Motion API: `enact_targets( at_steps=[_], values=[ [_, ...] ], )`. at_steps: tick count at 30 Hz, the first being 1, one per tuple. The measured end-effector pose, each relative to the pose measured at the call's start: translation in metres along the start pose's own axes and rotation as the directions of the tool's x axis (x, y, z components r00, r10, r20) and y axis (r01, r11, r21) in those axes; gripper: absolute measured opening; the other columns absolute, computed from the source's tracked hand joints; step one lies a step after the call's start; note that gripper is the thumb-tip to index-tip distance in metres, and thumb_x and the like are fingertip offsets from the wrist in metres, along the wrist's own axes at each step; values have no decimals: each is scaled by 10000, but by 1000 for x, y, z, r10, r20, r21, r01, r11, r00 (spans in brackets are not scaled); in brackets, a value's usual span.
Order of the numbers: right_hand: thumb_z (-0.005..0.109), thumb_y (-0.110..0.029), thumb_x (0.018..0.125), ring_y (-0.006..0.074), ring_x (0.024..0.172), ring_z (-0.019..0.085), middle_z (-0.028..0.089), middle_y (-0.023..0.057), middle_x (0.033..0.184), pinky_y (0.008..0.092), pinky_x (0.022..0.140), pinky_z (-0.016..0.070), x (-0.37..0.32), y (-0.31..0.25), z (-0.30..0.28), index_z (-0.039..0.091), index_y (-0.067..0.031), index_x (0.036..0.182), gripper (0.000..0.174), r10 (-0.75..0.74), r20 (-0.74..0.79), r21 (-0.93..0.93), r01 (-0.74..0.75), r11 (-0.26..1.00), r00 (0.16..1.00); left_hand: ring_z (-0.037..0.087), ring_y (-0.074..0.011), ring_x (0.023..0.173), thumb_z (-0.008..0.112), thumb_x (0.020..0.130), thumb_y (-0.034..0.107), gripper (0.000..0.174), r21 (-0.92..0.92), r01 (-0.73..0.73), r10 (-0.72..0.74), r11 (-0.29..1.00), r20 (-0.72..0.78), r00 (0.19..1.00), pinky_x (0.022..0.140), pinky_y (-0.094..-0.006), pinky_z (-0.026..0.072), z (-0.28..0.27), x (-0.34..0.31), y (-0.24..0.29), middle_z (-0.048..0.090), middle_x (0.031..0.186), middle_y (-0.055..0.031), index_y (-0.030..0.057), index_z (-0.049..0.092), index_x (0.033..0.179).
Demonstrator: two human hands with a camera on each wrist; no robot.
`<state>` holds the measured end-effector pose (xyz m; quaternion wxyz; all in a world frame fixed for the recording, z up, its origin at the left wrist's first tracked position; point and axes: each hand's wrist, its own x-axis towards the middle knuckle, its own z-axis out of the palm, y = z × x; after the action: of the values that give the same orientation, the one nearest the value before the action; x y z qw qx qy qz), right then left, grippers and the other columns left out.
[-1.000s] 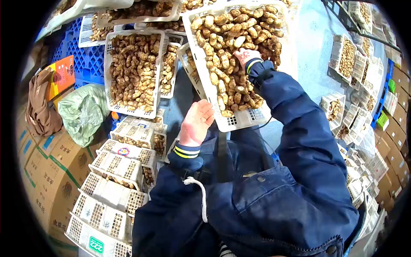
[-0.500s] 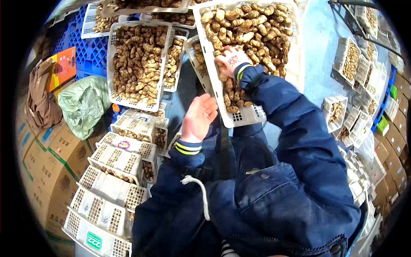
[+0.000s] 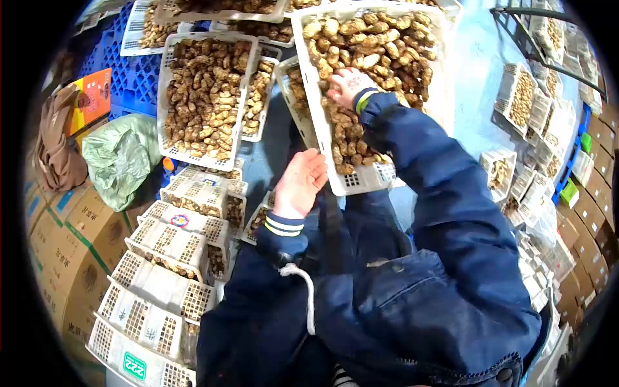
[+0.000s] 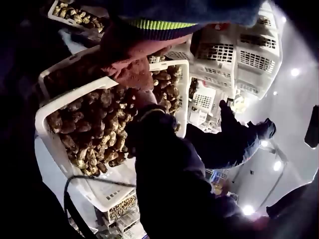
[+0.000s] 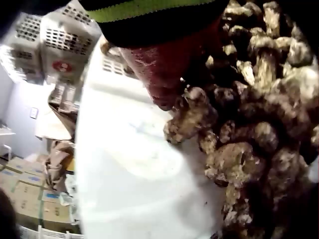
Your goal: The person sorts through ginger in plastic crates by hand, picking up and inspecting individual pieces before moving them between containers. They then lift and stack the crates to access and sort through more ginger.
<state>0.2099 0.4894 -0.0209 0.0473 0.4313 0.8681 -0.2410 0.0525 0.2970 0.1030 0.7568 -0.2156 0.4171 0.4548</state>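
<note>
Knobby brown mushrooms (image 3: 367,39) fill much of a white plastic crate (image 3: 351,184) in front of me, its near end bare. My right hand (image 3: 350,87) reaches into the crate near its left wall, fingers pointing down among the mushrooms. In the right wrist view a mushroom (image 5: 194,117) sits right at the fingertips of this hand (image 5: 159,69); most fingers are hidden, so I cannot tell if they grip it. Palm up and holding nothing, my left hand (image 3: 300,184) is beside the crate's near left corner, fingers relaxed. The left wrist view shows that hand (image 4: 130,69) overlapping the crate's rim.
Another mushroom-filled crate (image 3: 203,103) stands to the left. Below it are stacked white baskets (image 3: 171,242), with a green plastic bag (image 3: 122,161) and cardboard boxes (image 3: 77,251) further left. More baskets (image 3: 516,97) line the right side of the blue floor (image 3: 474,77).
My right hand has moved from the crate's middle to its left side, then shifted slightly toward its near end. The left hand stays by the near corner. The head view has shifted slightly.
</note>
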Motion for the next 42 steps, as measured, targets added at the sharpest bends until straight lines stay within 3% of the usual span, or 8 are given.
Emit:
enact_targets(
  at_steps=[7, 11, 19, 25, 29, 30, 35, 42],
  values=[
    [496, -341, 796, 246, 870, 603, 627, 83, 955, 368, 723, 486, -61, 11, -19, 641, -126, 924, 290, 64, 645, -220, 105, 970, 762, 554, -202, 898, 443, 906, 321, 354, -66, -44, 42, 997, -30, 999, 782, -313, 449, -15, -4, 9, 571, 1041, -95, 46, 488, 1125],
    [515, -285, 790, 268, 804, 600, 607, 92, 810, 404, 677, 479, -45, -16, -39, 591, -122, 906, 214, 198, 35, 74, -200, 977, 980, 549, -202, 892, 471, 893, 323, 369, -79, -57, 58, 995, 2, 998, 775, -307, 451, -13, 0, 2, 568, 1034, -94, 40, 487, 1128],
    [484, -297, 827, 305, 854, 594, 616, 137, 914, 393, 727, 464, -9, -11, 12, 557, -121, 1017, 269, 155, 53, 214, -163, 963, 987, 521, -189, 936, 455, 895, 355, 392, -4, -18, 18, 1000, -107, 994, 807, -316, 429, -14, -4, 12, 544, 1082, -77, 57, 477, 1149],
    [576, -242, 838, 94, 674, 559, 597, 34, 782, 229, 621, 455, -70, 12, -32, 544, -16, 999, 280, 62, 410, 910, -404, -99, 910, 552, -187, 891, 451, 901, 328, 333, -37, -34, 34, 999, -18, 999, 779, -307, 452, -13, 3, 8, 575, 1012, -77, 64, 508, 1097],
    [620, -375, 778, 160, 787, 595, 632, 55, 860, 297, 693, 478, -78, 14, -81, 628, -91, 919, 317, 62, 758, 382, -519, 765, 649, 552, -189, 889, 456, 899, 327, 336, -42, -12, 13, 999, 17, 1000, 772, -306, 454, -2, 3, 4, 576, 1006, -78, 61, 502, 1098],
    [616, -385, 769, 203, 859, 581, 619, 92, 918, 333, 733, 468, -82, 24, -86, 618, -95, 952, 343, 89, 418, 276, -219, 936, 904, 553, -190, 889, 451, 900, 331, 340, -46, -1, 1, 999, 12, 1000, 773, -306, 454, -2, 5, 3, 575, 1008, -78, 61, 499, 1101],
    [560, -437, 783, 312, 1016, 515, 539, 152, 1091, 390, 856, 425, -2, 90, -117, 510, -166, 1171, 476, 21, -473, -160, -110, 981, 881, 517, -210, 987, 457, 892, 350, 385, 11, -5, 5, 1000, 9, 1000, 845, -334, 411, -13, 15, -6, 540, 1108, -90, 63, 472, 1147],
    [582, -512, 744, 347, 1004, 522, 484, 180, 1134, 404, 849, 439, 31, 86, -88, 484, -189, 1207, 573, 151, -258, 88, -133, 987, 954, 409, -278, 1165, 429, 896, 355, 526, 238, -89, 130, 967, -160, 979, 975, -377, 317, -7, 15, -1, 420, 1267, -169, 4, 340, 1279]
  ],
)
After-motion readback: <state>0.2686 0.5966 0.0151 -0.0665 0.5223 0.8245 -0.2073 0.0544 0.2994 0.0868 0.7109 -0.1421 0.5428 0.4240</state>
